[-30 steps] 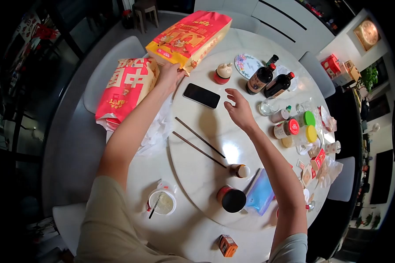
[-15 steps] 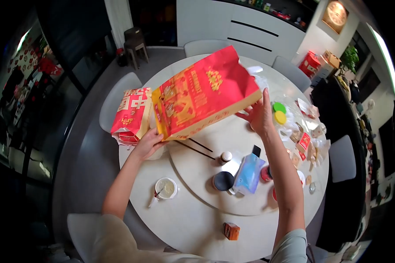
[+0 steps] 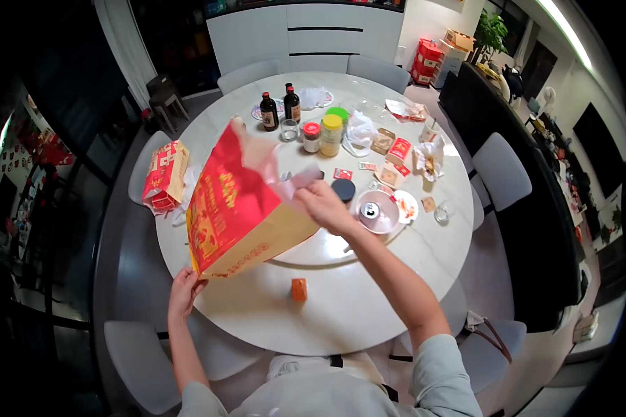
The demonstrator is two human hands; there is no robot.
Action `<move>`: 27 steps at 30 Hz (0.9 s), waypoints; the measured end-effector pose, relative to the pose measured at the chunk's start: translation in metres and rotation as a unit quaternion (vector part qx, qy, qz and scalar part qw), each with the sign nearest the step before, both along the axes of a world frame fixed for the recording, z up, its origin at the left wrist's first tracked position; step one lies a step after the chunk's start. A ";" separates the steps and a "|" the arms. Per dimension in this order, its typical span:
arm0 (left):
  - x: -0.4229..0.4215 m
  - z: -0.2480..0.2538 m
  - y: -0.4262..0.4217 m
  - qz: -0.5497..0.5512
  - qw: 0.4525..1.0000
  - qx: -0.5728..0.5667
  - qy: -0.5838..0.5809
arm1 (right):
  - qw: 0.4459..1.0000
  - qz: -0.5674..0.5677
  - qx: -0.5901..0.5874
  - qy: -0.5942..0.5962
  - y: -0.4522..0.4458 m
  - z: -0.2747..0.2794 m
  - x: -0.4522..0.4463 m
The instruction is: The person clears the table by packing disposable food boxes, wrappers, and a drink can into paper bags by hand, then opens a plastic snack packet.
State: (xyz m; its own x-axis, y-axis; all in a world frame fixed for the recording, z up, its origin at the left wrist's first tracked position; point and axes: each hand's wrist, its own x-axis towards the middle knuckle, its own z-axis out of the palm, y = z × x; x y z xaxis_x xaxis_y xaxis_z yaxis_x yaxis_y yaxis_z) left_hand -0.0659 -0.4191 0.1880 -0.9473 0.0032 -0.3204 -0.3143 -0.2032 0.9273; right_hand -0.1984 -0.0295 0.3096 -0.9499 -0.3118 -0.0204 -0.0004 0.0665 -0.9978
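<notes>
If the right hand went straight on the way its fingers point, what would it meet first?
The right hand would likely meet the red bag, whose edge it holds; depth beyond is unclear.

A: Far side of counter (image 3: pixel 257 316)?
B: Dark bottles (image 3: pixel 269 112); a clear glass (image 3: pixel 289 131) just beside them. Red-lidded jar (image 3: pixel 311 138) adjacent to yellow-lidded jar (image 3: pixel 330 136).
A: Near side?
B: Small orange box (image 3: pixel 299 289).
A: Beyond the right edge?
B: Grey chair (image 3: pixel 502 172), beside black sofa (image 3: pixel 535 222).

Right hand (image 3: pixel 325 207), open before, now grips red bag (image 3: pixel 233 201) near mouth.
</notes>
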 end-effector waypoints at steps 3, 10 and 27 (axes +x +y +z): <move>0.064 0.012 0.049 0.114 0.989 -0.084 -0.052 | 0.994 -0.001 -0.067 0.086 -0.004 -0.019 0.047; 0.135 0.077 0.102 0.204 0.965 -0.143 0.086 | 0.960 0.022 -0.029 0.277 -0.042 -0.026 0.134; 0.189 0.086 0.152 0.164 0.968 -0.160 0.097 | 0.976 0.063 -0.047 -0.202 -0.015 -0.124 0.216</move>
State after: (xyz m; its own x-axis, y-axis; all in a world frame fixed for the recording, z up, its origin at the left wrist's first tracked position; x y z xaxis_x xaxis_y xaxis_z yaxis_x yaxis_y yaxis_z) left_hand 0.1228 -0.2670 0.2742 -0.9231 -0.3780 -0.0704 -0.0947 0.0461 0.9944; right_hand 0.0177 -0.0442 0.1859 -0.8248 -0.4437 -0.3506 0.3913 -0.0001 -0.9203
